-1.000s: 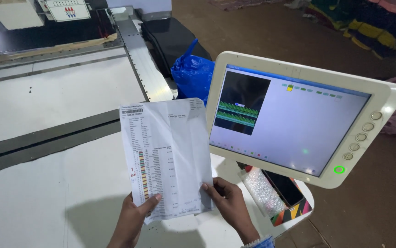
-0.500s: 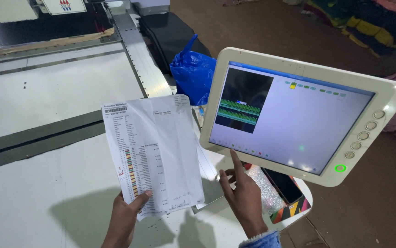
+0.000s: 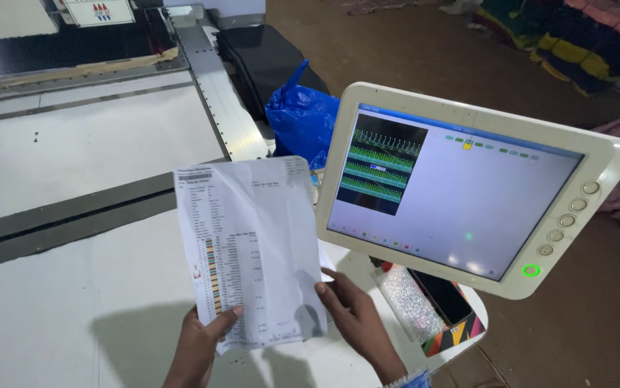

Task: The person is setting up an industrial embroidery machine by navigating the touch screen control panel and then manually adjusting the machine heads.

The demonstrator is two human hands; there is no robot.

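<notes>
Two hands on one creased printed sheet (image 3: 249,248), seen from the head camera. Left hand (image 3: 199,345) pinching the bottom edge, thumb on the front beside a strip of coloured squares. Right hand (image 3: 357,316) at the lower right corner, fingers loosely curled along the edge. Sheet held upright above a white machine table (image 3: 51,287), just left of a tilted white touchscreen (image 3: 468,194). Blue plastic bag (image 3: 303,115) behind.
</notes>
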